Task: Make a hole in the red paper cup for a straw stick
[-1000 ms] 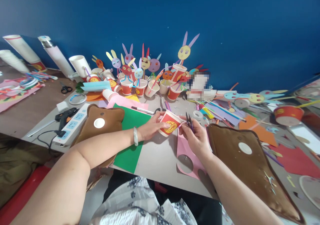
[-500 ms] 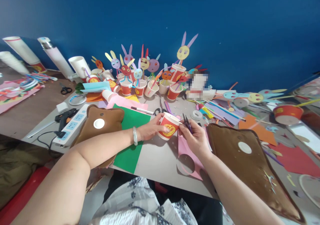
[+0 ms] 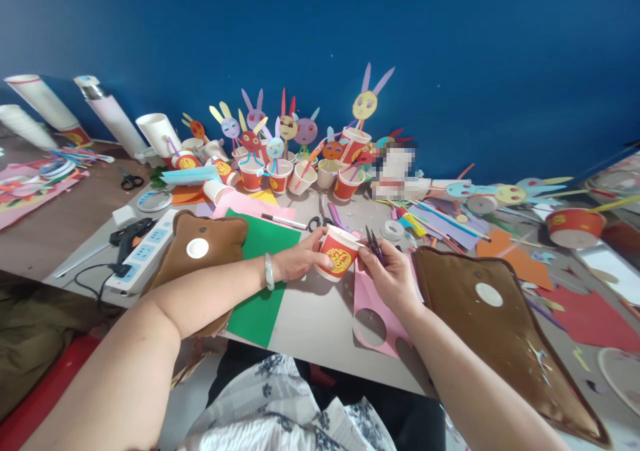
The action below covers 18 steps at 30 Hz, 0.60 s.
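My left hand (image 3: pixel 303 257) is wrapped round a small red-and-white paper cup (image 3: pixel 337 254) with a yellow emblem, tilted a little above the table. Between the fingers of my right hand (image 3: pixel 387 271) is a dark two-pointed tool (image 3: pixel 373 239) with a purple part; whether it is scissors or pliers I cannot make out. Its tips point up and away, just right of the cup. My right fingertips meet the cup's rim on that side. Under my right hand lies a pink sheet (image 3: pixel 373 291) with round cut-outs. A green sheet (image 3: pixel 263 311) lies beneath my left wrist.
Brown cushions (image 3: pixel 480 317) flank the work area. Paper cups with rabbit figures (image 3: pixel 277 167) line the blue wall. Black-handled scissors (image 3: pixel 316 222) and a marker (image 3: pixel 284 221) lie behind the held cup. At left are a power strip (image 3: pixel 147 251) and a glue gun (image 3: pixel 133 234).
The cup has turned slightly in my hands, and my left thumb sits a little further left on its side. The two-pointed tool stays beside the cup.
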{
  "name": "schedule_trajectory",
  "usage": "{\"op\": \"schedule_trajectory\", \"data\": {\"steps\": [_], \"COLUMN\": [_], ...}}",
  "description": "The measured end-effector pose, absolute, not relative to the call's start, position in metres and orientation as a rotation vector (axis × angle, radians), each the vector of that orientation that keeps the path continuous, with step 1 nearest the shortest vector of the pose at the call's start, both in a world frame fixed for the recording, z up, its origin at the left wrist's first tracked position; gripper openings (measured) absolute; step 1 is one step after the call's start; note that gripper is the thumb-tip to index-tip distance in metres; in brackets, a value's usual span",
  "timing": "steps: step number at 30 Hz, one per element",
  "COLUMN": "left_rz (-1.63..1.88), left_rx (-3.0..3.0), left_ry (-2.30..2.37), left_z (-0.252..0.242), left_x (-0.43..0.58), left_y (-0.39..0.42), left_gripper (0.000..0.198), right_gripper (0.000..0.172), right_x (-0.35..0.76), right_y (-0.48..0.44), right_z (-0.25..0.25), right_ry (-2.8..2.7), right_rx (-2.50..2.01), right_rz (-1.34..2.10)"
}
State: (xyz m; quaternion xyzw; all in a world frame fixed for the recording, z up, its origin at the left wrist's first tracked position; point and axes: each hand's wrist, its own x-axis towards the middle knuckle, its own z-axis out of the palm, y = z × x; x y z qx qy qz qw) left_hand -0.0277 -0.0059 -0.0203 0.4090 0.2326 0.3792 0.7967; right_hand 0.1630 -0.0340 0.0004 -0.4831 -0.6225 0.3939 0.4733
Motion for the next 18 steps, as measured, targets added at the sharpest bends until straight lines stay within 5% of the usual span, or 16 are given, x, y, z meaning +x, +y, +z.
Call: {"op": "schedule_trajectory", "data": {"steps": [18], "left_rz": [1.022], "left_rx": [0.843], "left_ry": [0.699], "left_z": [-0.0233], "left_x": [-0.0246], "left_y": [-0.0011], "left_gripper": [0.069], "right_gripper": [0.036], "right_x": [0.1595], "right_y": [-0.0364], "right_z": [-0.0072], "right_ry": [-1.536], "right_rx": [-1.215], "right_rz": [0.941]}}
